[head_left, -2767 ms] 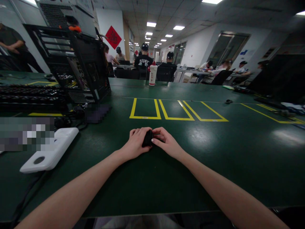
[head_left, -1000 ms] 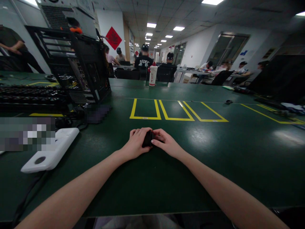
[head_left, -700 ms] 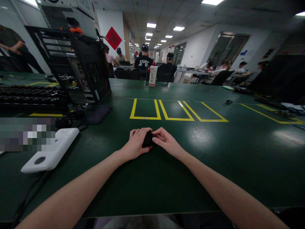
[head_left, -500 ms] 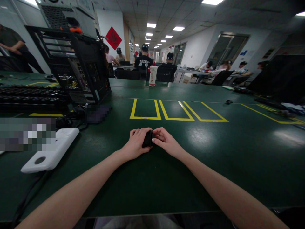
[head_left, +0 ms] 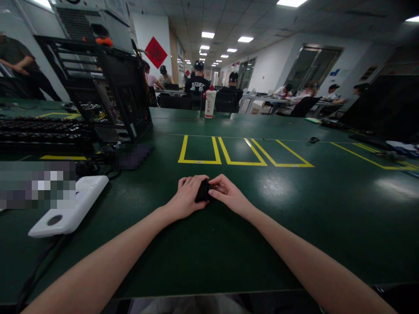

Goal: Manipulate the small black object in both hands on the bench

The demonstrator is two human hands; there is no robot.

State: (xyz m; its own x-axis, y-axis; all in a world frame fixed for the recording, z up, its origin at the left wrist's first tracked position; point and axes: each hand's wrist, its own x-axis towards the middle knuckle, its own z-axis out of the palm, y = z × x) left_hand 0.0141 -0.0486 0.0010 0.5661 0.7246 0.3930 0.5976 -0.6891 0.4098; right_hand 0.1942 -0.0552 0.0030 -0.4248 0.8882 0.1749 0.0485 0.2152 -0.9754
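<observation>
A small black box-like object (head_left: 202,192) rests low over the green table (head_left: 209,253), straight in front of me. My left hand (head_left: 188,196) wraps round its left side, fingers over the far edge and thumb along the near edge. On the other side, my right hand (head_left: 227,194) has its thumb and fingertips brought together at the object's right face. What kind of object it is cannot be made out, since it is dark and partly covered by my fingers. Whether the right fingertips pinch a small part of it is also unclear.
Yellow tape outlines (head_left: 199,162) mark the table beyond my hands. A white power strip (head_left: 70,207) lies at left, near an open black computer case (head_left: 121,96). A white cup (head_left: 210,103) stands at the far edge. Several people sit at tables behind.
Almost nothing differs. Both hands keep their places round the black object, with only a very slight shift of the right fingers.
</observation>
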